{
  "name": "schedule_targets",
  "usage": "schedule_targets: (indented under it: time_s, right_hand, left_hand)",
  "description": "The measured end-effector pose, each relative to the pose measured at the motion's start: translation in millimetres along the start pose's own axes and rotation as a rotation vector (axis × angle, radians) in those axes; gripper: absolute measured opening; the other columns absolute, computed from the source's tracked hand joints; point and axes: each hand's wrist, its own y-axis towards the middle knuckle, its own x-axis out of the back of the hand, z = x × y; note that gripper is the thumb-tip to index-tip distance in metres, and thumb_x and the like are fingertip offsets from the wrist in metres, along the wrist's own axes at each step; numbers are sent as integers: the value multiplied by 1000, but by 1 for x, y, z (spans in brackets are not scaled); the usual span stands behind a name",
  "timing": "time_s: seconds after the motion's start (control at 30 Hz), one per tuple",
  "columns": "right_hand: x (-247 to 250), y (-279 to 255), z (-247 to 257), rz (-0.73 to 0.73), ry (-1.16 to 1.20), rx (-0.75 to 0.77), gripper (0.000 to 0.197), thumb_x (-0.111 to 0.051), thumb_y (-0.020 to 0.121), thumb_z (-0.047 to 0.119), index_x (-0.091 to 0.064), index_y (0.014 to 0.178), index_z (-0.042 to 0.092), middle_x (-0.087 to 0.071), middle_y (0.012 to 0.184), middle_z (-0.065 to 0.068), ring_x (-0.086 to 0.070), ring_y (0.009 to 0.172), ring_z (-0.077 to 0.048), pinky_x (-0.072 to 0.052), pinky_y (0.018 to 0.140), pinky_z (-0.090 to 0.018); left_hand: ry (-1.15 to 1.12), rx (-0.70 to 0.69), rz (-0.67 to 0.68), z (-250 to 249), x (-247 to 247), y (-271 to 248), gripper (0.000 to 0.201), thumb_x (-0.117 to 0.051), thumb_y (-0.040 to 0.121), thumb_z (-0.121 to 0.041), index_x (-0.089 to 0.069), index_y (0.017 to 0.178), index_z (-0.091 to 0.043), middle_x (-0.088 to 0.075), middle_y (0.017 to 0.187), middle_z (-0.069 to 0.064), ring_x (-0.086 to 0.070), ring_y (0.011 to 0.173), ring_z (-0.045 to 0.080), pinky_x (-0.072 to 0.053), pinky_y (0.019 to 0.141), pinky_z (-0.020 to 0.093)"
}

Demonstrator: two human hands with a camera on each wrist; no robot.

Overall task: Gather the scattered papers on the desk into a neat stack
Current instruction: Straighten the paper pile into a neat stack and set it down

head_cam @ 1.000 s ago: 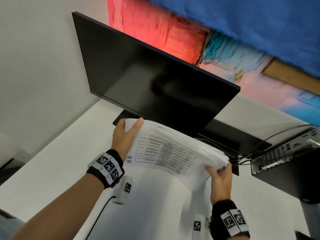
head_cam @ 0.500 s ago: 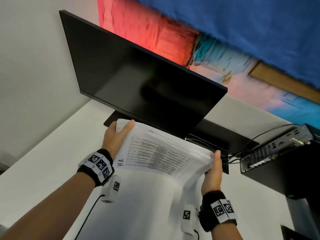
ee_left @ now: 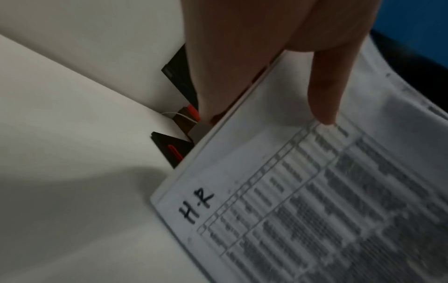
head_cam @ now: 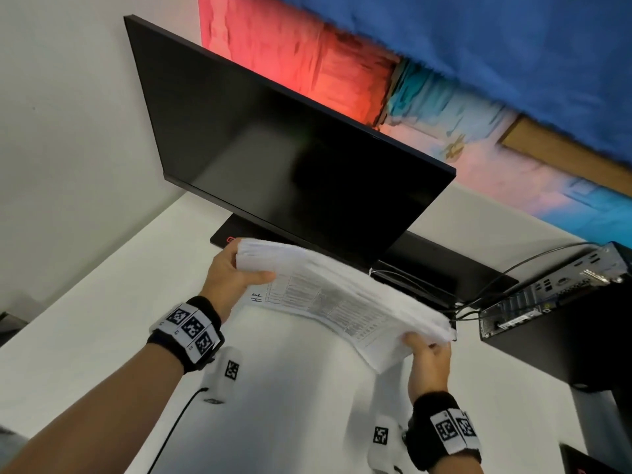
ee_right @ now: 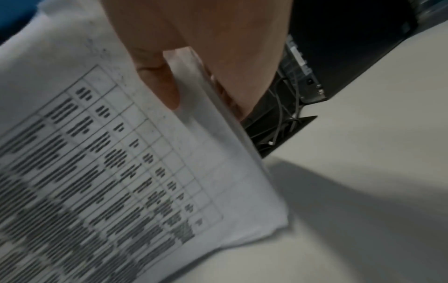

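Observation:
A thick stack of white papers (head_cam: 338, 302), its top sheet a printed table marked "HR", is held between both hands above the white desk (head_cam: 102, 302), in front of the monitor. My left hand (head_cam: 236, 275) grips the stack's left end, thumb on the top sheet (ee_left: 278, 191) and fingers underneath. My right hand (head_cam: 427, 347) pinches the right end, thumb on top of the sheets (ee_right: 121, 172) and fingers below. The stack is tilted, its far edge raised, and it sags a little in the middle.
A black monitor (head_cam: 290, 159) stands close behind the stack on a black base (head_cam: 444, 265). A black computer case (head_cam: 564, 323) with cables (head_cam: 496, 282) sits to the right. White walls (head_cam: 68, 131) bound the desk at left and behind.
The stack has been lifted and tilted, its far edge raised. My left thumb moved from the far corner onto the top sheet; my right hand went from flat against the stack's end to pinching it.

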Motion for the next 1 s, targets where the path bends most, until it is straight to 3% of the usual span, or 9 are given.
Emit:
schedule_targets:
  time_s: [0.1,0.17,0.2,0.37,0.53,0.67,0.83,0.93,1.0]
  right_hand:
    - [-1,1,-15,36,-130,-126,30,-55,88,-14,-61,110,5,-59,96,-8,-63,87,-23,-45,72,-27]
    - [-9,0,-13,62,-170,-114,14,-59,78,-12,-57,77,2,-51,77,-7,-58,63,-12,-39,68,-29]
    - [-12,1,-11,54,-160,-85,17,-60,73,-12,-56,73,4,-51,74,-4,-56,59,-6,-38,69,-30]
    - [-3,1,-2,-61,-21,-19,34,-54,82,-18,-64,91,13,-63,88,-5,-61,84,-25,-47,73,-28]
    - [-6,3,-9,-46,-73,-112,35,-55,80,-18,-68,109,-5,-66,91,-9,-61,80,-25,-45,60,-24]
    - [-4,8,-9,-65,-19,-109,42,-56,78,-16,-68,116,-3,-71,106,-16,-68,94,-29,-50,67,-23]
    - [0,0,-14,-7,-52,-189,24,-62,81,-11,-69,102,-1,-73,88,-12,-69,72,-22,-51,55,-23]
    - [-1,0,-18,0,-68,-202,17,-64,80,-11,-69,95,-11,-72,78,-13,-68,58,-22,-52,46,-20]
    - [0,0,-19,6,-55,-193,24,-64,80,-11,-70,102,-4,-74,84,-12,-72,66,-22,-53,47,-18]
  left_hand:
    - [72,63,58,9,-2,3,54,-74,70,19,-66,118,-4,-72,115,14,-67,112,32,-55,86,35]
    - [79,104,52,12,-10,2,46,-74,72,19,-71,110,-6,-75,106,10,-68,110,33,-56,91,39]
    - [63,120,37,13,-14,2,44,-74,72,19,-72,106,-9,-76,102,7,-69,107,32,-55,94,42]
    - [31,78,-53,15,-12,7,47,-75,70,18,-64,109,-6,-71,103,8,-68,98,23,-56,77,30]
    - [111,129,3,26,-20,8,50,-70,69,22,-65,108,-9,-71,99,4,-66,96,23,-52,73,27]
    - [84,123,-59,25,-27,8,44,-72,73,18,-67,99,-17,-72,94,-1,-67,89,13,-56,83,34]
    - [53,114,-45,29,-23,9,68,-79,68,14,-53,125,-13,-68,114,4,-65,103,21,-57,87,41]
    - [32,119,4,33,-26,7,46,-83,77,-8,-67,121,-9,-78,108,5,-75,97,19,-62,80,34]
    - [23,103,-1,33,-29,6,31,-79,83,-16,-72,112,-9,-80,99,2,-78,88,14,-62,69,25]
